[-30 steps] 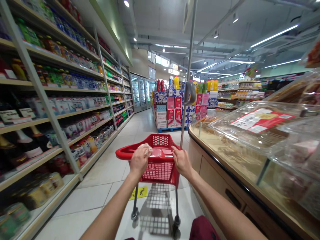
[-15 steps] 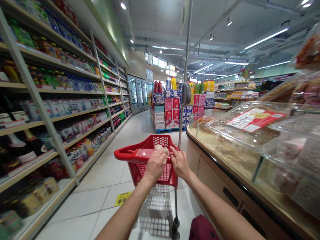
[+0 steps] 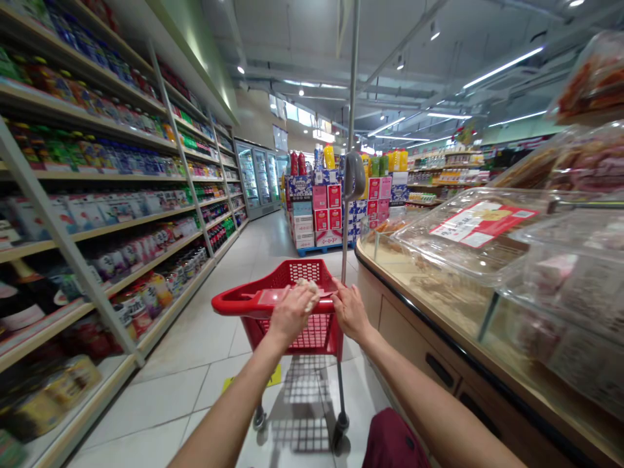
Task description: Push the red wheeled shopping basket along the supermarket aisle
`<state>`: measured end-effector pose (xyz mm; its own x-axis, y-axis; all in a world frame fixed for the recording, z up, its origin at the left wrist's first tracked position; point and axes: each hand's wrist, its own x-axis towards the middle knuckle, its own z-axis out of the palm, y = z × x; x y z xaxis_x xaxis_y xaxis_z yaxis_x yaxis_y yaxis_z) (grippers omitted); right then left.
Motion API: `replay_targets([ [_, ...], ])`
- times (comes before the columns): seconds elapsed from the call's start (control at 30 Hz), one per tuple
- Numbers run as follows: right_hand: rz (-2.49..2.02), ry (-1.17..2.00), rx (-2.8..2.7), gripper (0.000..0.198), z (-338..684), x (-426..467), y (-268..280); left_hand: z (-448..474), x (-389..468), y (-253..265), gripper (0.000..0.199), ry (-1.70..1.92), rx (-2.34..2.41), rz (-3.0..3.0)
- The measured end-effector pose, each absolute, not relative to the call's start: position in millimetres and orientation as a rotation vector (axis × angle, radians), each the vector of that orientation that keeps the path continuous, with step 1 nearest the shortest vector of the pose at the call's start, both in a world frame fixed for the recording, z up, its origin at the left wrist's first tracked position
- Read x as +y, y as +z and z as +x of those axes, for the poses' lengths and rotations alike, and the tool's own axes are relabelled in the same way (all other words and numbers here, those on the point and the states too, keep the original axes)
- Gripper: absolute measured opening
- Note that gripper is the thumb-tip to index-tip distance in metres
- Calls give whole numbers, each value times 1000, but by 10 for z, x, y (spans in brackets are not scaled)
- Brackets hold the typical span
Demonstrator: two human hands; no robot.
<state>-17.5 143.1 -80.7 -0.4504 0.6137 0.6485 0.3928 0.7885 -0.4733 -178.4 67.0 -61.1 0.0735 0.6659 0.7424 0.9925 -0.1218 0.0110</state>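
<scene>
A red plastic shopping cart stands in front of me, its handle side toward me. On its handle, my left hand is closed around a crumpled white cloth, pressing it against the bar. The cloth could also be a wad of tissue; most of it is under the fingers. My right hand grips the right end of the handle, beside a tall metal pole that rises at the cart's right side. The cart's basket shows through its mesh, and its bottom is partly hidden by my hands.
Shelves of drinks line the left side. A counter with clear plastic food boxes curves close along my right. Ahead stand stacked cartons and glass-door fridges. Tiled floor lies between shelves and counter.
My left hand and the cloth have slid left along the handle, away from my right hand. The cart appears slightly further left in view, and its lower wheels now show.
</scene>
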Motion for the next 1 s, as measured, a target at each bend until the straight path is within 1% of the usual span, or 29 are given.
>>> replay_targets([
  [0.07,-765,352,-2057,43,-175,1434,-812,-1913,622,-541,27,-886,-1775,-1666],
  [0.13,-775,371,-2014,43,-188,1422,-817,-1924,620,-498,28,-910,-1817,-1620],
  [0.23,-752,338,-2017,44,-189,1418,-831,-1693,702,-517,22,-827,-1698,-1848],
  [0.33,-728,329,-2047,45,-151,1450,-845,-1633,714,-538,25,-752,-1661,-1932],
  [0.4,-740,345,-2036,44,-134,1465,-849,-1781,651,-520,24,-799,-1788,-1769],
  [0.5,-775,334,-2000,44,-146,1452,-847,-1910,584,-505,27,-920,-1904,-1522],
  [0.63,-739,284,-2036,43,-150,1438,-847,-1673,639,-553,24,-849,-1703,-1846],
  [0.7,-713,283,-2069,43,-133,1447,-843,-1688,631,-554,24,-823,-1693,-1893],
  [0.87,-786,309,-2006,42,-159,1430,-825,-1972,555,-521,24,-952,-1944,-1490],
  [1.0,-779,222,-2026,42,-160,1436,-839,-1624,666,-570,22,-868,-1738,-1796],
])
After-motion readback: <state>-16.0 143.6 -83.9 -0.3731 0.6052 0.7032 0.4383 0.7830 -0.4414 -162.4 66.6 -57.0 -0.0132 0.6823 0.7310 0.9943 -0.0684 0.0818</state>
